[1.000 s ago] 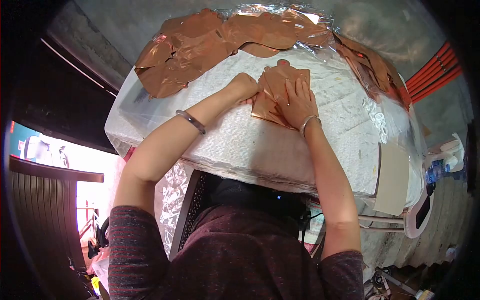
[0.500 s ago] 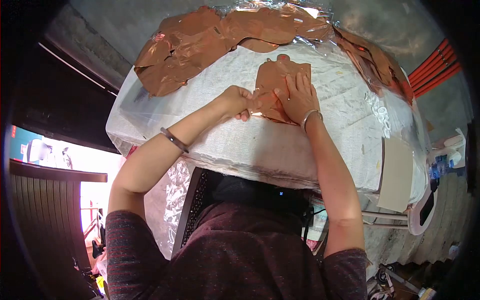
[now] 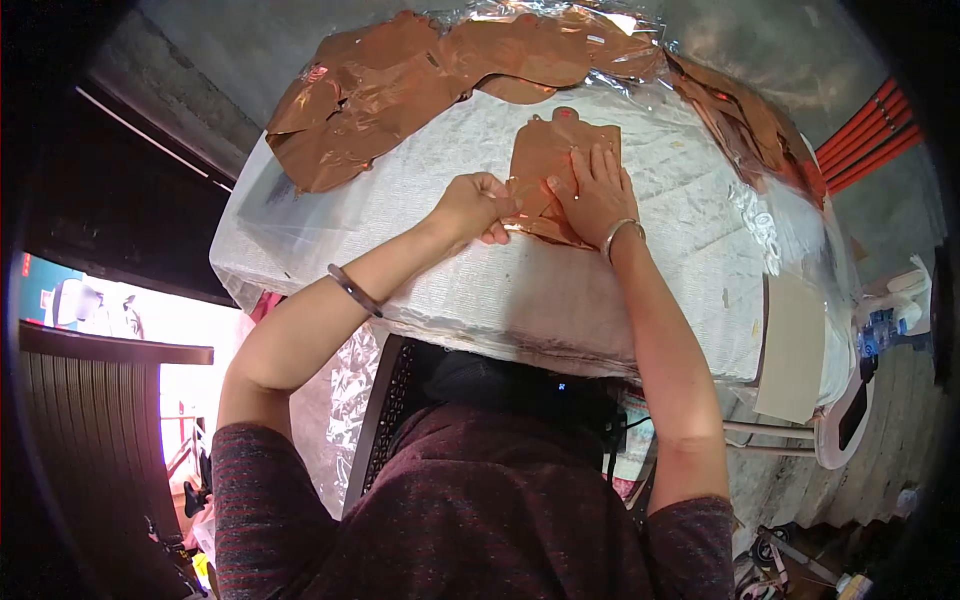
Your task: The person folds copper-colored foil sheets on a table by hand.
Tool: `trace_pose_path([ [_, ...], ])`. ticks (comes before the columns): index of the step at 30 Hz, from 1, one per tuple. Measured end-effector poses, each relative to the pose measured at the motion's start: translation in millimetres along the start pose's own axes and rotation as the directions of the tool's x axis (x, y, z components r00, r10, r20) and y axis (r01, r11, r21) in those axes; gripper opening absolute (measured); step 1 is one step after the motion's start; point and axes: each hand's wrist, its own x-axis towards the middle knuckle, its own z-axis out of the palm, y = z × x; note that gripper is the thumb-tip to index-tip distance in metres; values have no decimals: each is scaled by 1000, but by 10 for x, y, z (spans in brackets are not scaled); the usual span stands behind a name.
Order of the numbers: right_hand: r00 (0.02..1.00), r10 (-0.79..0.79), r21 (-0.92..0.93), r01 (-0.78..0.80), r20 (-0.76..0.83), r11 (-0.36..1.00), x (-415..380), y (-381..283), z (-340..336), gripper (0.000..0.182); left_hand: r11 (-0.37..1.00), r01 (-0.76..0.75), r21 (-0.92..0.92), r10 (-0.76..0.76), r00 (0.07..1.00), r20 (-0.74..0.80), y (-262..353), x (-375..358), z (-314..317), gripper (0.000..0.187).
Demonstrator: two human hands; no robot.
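A folded, flat copper-coloured foil balloon (image 3: 535,160) lies on the white cloth-covered table (image 3: 450,270), its rounded tab with a small red mark pointing away from me. My right hand (image 3: 597,200) rests flat on its right side, fingers stretched out. At the lower left edge, my left hand (image 3: 478,208) is closed in a pinch on the foil, thumb and fingertips together. Shiny creased foil shows along the near edge, between the two hands.
More copper foil balloons (image 3: 390,95) lie spread along the far left edge, and another stack (image 3: 745,125) hangs at the far right. Clear plastic film (image 3: 765,235) and a beige cardboard strip (image 3: 792,345) lie on the right. A slatted brown panel (image 3: 100,430) stands at the left.
My left hand has shifted slightly to the right along the foil's lower left edge, still pinching. The right hand stays flat in the same place.
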Motion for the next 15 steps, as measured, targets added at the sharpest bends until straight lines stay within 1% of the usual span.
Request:
trace_pose_path([
  [1, 1000, 0, 3, 0, 5, 1000, 1, 2, 15, 69, 996, -91, -3, 91, 996, -17, -28, -32, 3, 16],
  [4, 1000, 5, -33, -5, 15, 999, 12, -3, 33, 69, 995, -93, -46, 92, 996, -9, -17, -70, 28, 20],
  [7, 1000, 12, 11, -12, 7, 1000, 11, -5, 4, 69, 991, -118, -69, 119, 993, 11, 12, -71, 42, 26],
  [8, 1000, 13, 3, -13, 15, 1000, 6, -9, -4, 69, 990, -120, -68, 121, 993, 11, 36, -58, 36, 26],
  [10, 1000, 15, -7, -15, 25, 1000, 5, -3, -4, 69, 997, -38, -74, 38, 999, -6, 146, -49, 34, 21],
  [11, 1000, 11, -8, -11, 17, 1000, 8, 2, 8, 68, 997, -36, -75, 36, 999, -6, 155, 9, 15, 21],
  [12, 1000, 5, -8, -5, 10, 1000, 12, 4, 22, 68, 999, -49, 20, 49, 999, 0, 154, 110, -24, 20],
  [13, 1000, 1, -9, -1, 10, 1000, 12, 1, 29, 68, 991, -64, 114, 64, 998, 6, 150, 211, -68, 24],
  [14, 1000, 2, -4, -2, 15, 1000, 11, 5, 31, 68, 995, -75, 66, 72, 996, 44, 137, 302, -98, 27],
  [15, 1000, 6, 1, -6, 20, 1000, 14, 9, 28, 67, 995, -78, 65, 76, 996, 42, 171, 335, -90, 27],
])
